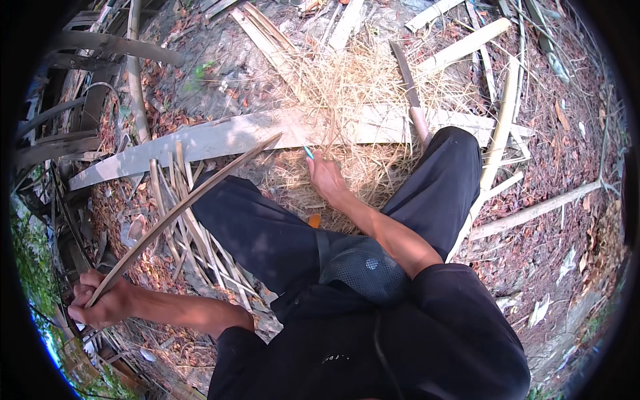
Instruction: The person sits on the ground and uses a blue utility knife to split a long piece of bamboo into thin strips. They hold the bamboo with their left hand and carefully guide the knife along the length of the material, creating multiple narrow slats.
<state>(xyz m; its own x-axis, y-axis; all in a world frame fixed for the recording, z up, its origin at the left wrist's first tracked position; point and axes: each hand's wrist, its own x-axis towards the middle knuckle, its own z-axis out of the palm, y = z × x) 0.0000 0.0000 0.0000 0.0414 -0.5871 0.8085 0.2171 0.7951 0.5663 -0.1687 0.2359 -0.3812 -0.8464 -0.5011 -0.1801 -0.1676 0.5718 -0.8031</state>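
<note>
My left hand [100, 300], far out at the left, is closed round the lower end of a long brown bamboo strip [180, 210]. The strip slants up to the right, and its far end lies over or just above a pale plank [233, 133]; I cannot tell whether they touch. Near the plank's close edge, my right hand [325, 177] pinches a thin light-blue pen-like stick [308, 153] pointing at the plank. A long-bladed knife [403, 72] with a wooden handle lies across the plank, beside my right knee.
Straw-like shavings [363, 80] heap on and behind the plank. Split strips [193, 220] lie by my left leg. Bamboo poles [497, 140] lie on the right, with a thin branch [540, 210]. Dark timbers [73, 127] stack at the left. An orange object [315, 221] sits between my legs.
</note>
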